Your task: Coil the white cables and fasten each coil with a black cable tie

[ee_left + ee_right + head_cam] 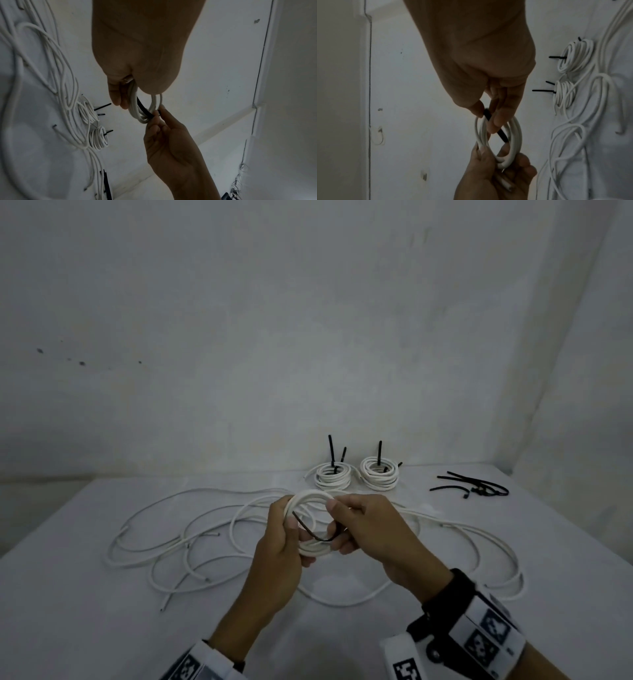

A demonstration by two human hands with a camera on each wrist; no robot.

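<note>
White cable coil (310,522) hangs upright above the table's middle, its left rim grasped by the left hand (277,546). From there the black cable tie (313,530) runs rightward through the coil's opening, its long axis slanting down to the right hand (370,529), whose fingers (502,117) pinch its bent end beside the right rim.

You get dim, flat, grey light with soft shadows under the hands on the counter (102,628); wrist views are darker, grainy, and warped at their edges.
</note>
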